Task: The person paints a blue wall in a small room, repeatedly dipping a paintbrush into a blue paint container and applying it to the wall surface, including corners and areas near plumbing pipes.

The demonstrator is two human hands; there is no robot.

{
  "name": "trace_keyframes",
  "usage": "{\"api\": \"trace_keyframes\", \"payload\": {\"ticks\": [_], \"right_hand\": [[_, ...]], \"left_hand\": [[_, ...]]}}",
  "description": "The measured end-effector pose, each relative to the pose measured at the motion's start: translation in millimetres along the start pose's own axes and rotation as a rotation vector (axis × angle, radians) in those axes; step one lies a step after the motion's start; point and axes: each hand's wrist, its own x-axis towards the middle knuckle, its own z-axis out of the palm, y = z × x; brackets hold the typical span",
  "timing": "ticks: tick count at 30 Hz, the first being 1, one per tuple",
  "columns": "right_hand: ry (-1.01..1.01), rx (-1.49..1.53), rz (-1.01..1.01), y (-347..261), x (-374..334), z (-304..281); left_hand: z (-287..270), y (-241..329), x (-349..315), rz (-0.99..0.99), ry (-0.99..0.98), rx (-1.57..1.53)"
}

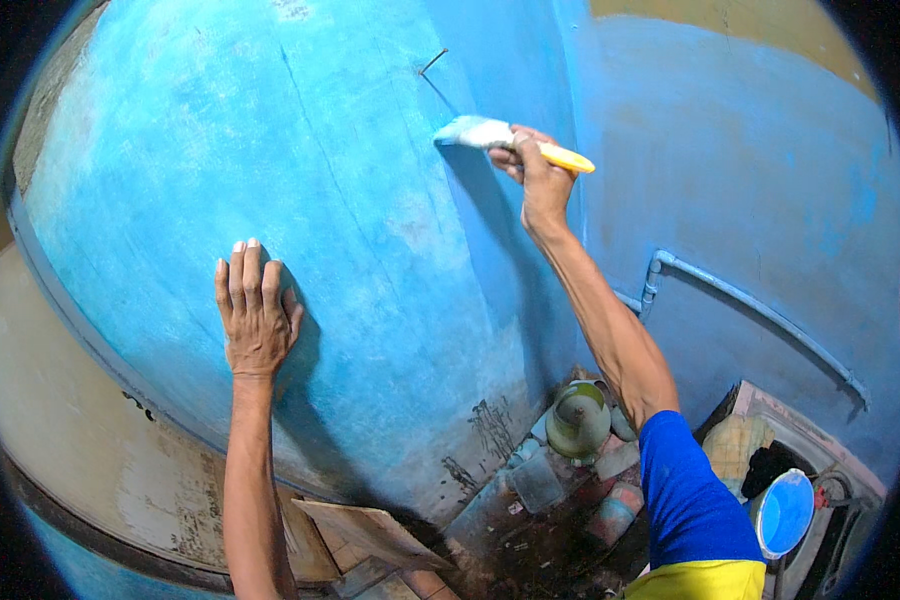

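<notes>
My right hand [535, 175] is closed round the handle of a paintbrush [480, 132]. The brush has a yellow handle end and pale bristles tinted with blue paint. Its bristle tip is at the light blue wall [350, 200], just below a nail [433, 62]; whether it touches the wall, I cannot tell. My left hand [258, 315] rests against the same wall, lower and to the left, fingers stretched upward and holding nothing. The painted surface looks patchy, with a thin crack running down between the two hands.
A blue-painted pipe [760, 305] runs along the right wall. Below right, a bucket with blue paint [785, 512] stands by a stove-like unit [820, 430]. A greenish tub [577, 420] and clutter lie at the wall's foot. A wooden board [370, 530] leans near my left forearm.
</notes>
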Motion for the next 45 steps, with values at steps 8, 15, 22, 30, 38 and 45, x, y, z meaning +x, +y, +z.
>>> {"api": "trace_keyframes", "payload": {"ticks": [8, 15, 22, 30, 38, 45], "right_hand": [[-0.017, 0.127, -0.075, 6, 13, 36], [-0.026, 0.129, -0.128, 3, 15, 34], [0.002, -0.280, 0.128, 60, -99, -52], [-0.024, -0.690, 0.180, 37, -94, -68], [-0.072, -0.144, -0.209, -23, 28, 43], [0.098, -0.029, 0.241, 94, -147, -74]], "left_hand": [[-1, 4, 2, -0.020, -0.014, -0.002], [-1, 6, 2, -0.017, -0.016, -0.010], [4, 5, 0, -0.007, 0.024, -0.006], [2, 4, 2, -0.007, 0.032, -0.019], [-2, 1, 1, 0.000, -0.013, 0.007], [1, 8, 3, -0.017, 0.026, 0.015]]}}
